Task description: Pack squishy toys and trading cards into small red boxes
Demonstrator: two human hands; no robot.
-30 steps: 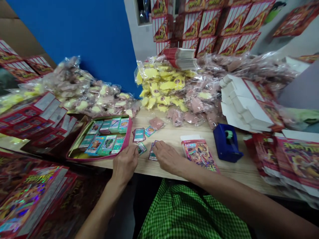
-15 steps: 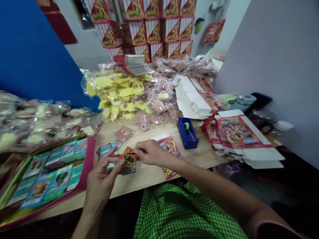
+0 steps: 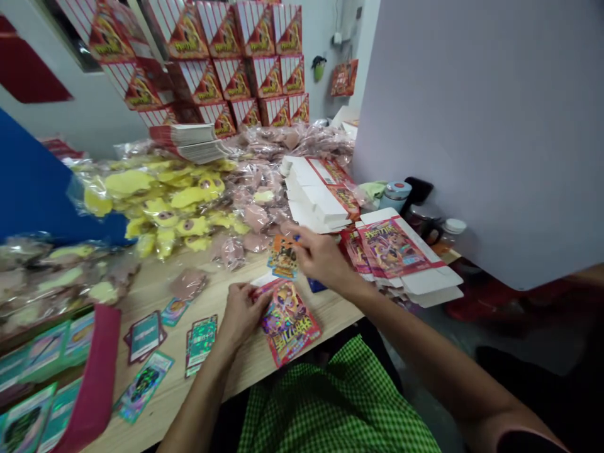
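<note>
"Cards point(image 3: 284, 257), orange-fronted: where are they?"

"Pinched in the person's right hand point(image 3: 323, 259), raised near the centre of the frame, just above the red box point(image 3: 291, 324)."

"And the left hand point(image 3: 243, 311)?"

"Grasping that box by its upper left edge, thumb on the printed front. The box is on the table point(image 3: 151, 280), lower centre."

"What's around them?"

"Left of the box, a green-topped card stack point(image 3: 201, 343); further left, a loose shiny card point(image 3: 144, 385) near the magenta-rimmed tin point(image 3: 101, 377) in the lower left corner. Yellow bagged figures point(image 3: 165, 201) pile up left of centre, flat printed cartons point(image 3: 396, 245) lie right of centre, and stacked red-and-white boxes point(image 3: 231, 82) stand at the upper left."
</note>
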